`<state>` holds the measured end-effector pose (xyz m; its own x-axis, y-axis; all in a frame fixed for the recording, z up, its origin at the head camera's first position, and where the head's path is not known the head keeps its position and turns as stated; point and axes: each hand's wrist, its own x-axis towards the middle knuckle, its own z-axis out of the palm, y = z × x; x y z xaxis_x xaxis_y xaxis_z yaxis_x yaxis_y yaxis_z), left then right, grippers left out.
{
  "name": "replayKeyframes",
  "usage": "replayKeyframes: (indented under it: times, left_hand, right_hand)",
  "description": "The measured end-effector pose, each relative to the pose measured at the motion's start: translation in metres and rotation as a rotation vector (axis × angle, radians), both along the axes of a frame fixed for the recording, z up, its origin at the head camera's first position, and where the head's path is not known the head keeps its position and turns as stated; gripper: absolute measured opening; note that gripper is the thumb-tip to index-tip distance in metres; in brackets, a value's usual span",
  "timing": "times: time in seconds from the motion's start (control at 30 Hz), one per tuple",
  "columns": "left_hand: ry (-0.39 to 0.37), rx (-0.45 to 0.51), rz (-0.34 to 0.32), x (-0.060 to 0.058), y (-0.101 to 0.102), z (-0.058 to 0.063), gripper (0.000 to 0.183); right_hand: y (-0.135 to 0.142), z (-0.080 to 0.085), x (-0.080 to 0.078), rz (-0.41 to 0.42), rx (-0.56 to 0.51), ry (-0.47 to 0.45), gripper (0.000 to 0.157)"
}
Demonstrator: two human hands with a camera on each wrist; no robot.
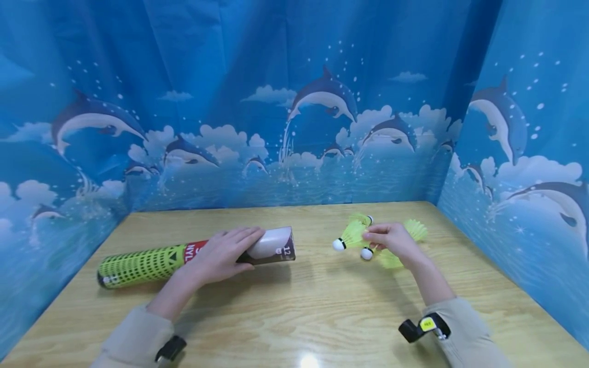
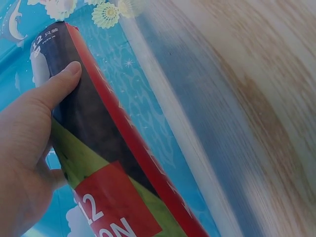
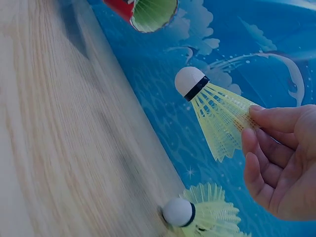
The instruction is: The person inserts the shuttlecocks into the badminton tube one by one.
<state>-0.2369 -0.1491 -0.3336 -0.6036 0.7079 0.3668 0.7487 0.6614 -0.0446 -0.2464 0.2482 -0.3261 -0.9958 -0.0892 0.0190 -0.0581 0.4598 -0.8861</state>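
Observation:
My left hand grips a long shuttlecock tube from above near its dark-and-white end. In the left wrist view the thumb lies along the tube's printed side. The right wrist view shows shuttlecock feathers inside the tube's open mouth, which faces right. My right hand pinches the skirt of a yellow shuttlecock between thumb and fingers; its white cork points left, toward the tube. Beneath and beside that hand lie several more yellow shuttlecocks, one with its white cork toward the camera.
Everything rests on a light wooden table. A blue curtain printed with dolphins hangs along its back and right side. Loose shuttlecocks lie at the table's right part. Each wrist wears a strapped camera.

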Motion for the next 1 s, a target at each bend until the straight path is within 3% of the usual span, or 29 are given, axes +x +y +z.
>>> replayKeyframes:
  times: [0.4, 0.67, 1.0]
  left_hand:
    - [0.006, -0.003, 0.006, 0.0, 0.001, 0.0, 0.083]
    - [0.007, -0.003, 0.006, -0.001, 0.001, 0.001, 0.083]
    - [0.019, -0.02, -0.001, -0.001, 0.001, -0.002, 0.082]
  right_hand:
    - [-0.036, 0.002, -0.008, 0.063, 0.024, 0.048, 0.031]
    - [-0.062, 0.004, -0.007, 0.106, -0.028, 0.08, 0.026]
    - [-0.092, -0.002, -0.004, 0.056, -0.088, 0.094, 0.019]
